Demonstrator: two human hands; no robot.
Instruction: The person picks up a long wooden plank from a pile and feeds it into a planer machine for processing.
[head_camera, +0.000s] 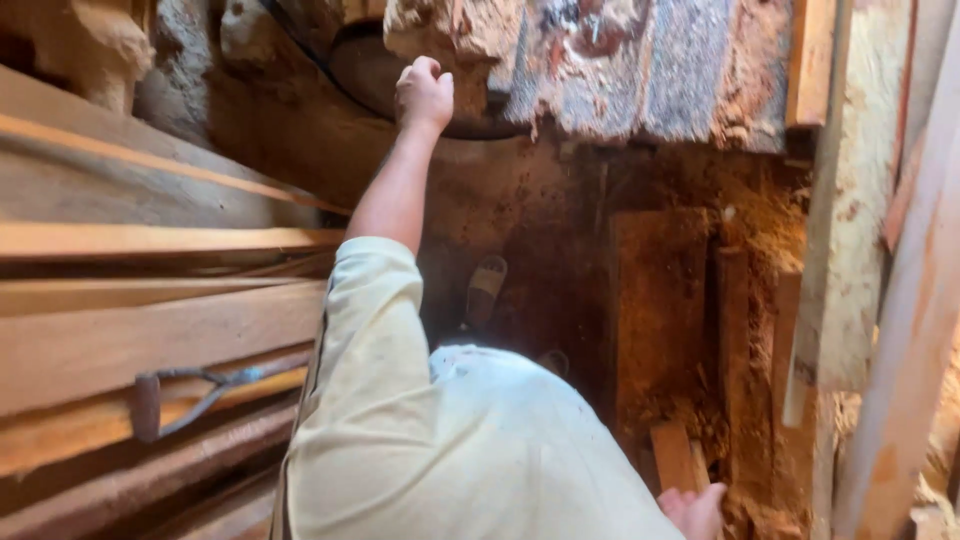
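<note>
Your pale cream shirt (480, 440) stands out against orange-brown planks (150, 330), a reddish, sawdust-strewn floor (560, 230), a tan sandal (487, 288) and a rust-brown tool handle (148, 405) with blue-grey metal.

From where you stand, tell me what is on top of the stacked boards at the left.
A D-shaped tool handle lies on the boards; its working end is out of sight.
</note>
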